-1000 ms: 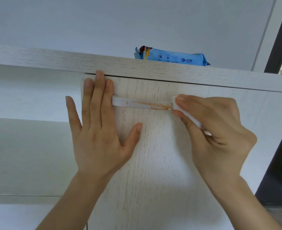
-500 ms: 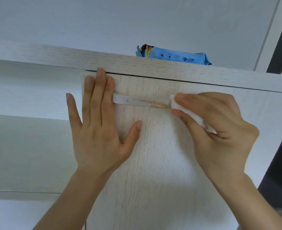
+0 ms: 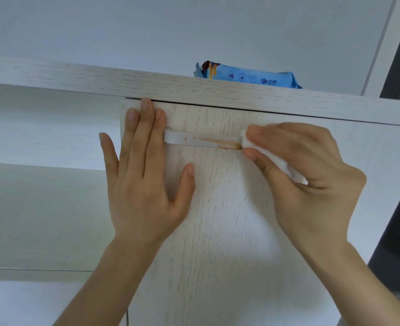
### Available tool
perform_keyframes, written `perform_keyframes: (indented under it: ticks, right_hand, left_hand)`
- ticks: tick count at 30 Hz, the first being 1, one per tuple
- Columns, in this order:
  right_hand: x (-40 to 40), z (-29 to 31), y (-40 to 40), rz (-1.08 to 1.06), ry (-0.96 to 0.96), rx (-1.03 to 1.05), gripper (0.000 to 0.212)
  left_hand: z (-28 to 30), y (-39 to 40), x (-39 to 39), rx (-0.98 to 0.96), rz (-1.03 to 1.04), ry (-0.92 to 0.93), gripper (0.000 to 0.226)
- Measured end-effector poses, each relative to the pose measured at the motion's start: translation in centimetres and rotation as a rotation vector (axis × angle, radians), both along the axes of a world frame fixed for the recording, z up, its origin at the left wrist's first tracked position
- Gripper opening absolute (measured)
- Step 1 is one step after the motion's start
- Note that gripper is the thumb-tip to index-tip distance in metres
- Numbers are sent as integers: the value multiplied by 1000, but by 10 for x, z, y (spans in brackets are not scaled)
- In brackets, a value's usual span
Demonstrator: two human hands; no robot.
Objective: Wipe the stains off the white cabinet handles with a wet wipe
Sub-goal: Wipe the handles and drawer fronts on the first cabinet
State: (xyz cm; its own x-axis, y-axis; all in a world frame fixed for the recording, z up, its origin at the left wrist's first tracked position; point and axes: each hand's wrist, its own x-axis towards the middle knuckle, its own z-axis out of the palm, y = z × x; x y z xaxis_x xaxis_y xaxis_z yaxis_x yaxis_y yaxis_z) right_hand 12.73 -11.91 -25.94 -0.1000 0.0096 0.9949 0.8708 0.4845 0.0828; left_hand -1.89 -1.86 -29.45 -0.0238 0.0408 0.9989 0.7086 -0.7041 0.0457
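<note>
Two hands: both are on the cabinet door (image 3: 218, 220), one bracing, one wiping.
Left hand (image 3: 145, 184): lies flat on the door, fingers straight and close together, thumb spread out to the side; its fingertips reach the door's top edge, just beside the left end of the handle (image 3: 189, 140).
Right hand (image 3: 309, 175): fingers and thumb are curled and clamped on a folded wet wipe (image 3: 248, 143), pinching it at the handle's right end.
Stain (image 3: 220, 142): an orange-brown smear runs along the handle's middle and right part, with a small spot further left; it looks untouched so far.
Wipe and fingers: the wipe's white corner pokes out past the fingertips and touches the handle right where the smear ends (more of it trails out behind the thumb).
Doing it well: I judge that a firm pinch around the bar, drawn leftward along the whole smear, would do best, with the flat hand keeping the door from swinging.
Pack of wipes (image 3: 248, 76): blue, on top of the cabinet, above the handle.
</note>
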Motion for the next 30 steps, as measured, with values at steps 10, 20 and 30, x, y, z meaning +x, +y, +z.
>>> perform_keyframes:
  ticks: [10,20,30]
  right_hand:
    - [0,5,3,-37,-96,-14,18]
    - [3,0,-4,-8,-46,-22,21]
    - [-8,2,10,-41,-115,16,17]
  left_hand:
    - [-2,5,-1,30,60,6,60]
    - [-7,9,-18,-43,88,82,59]
    - [-11,15,-19,-44,23,68,58]
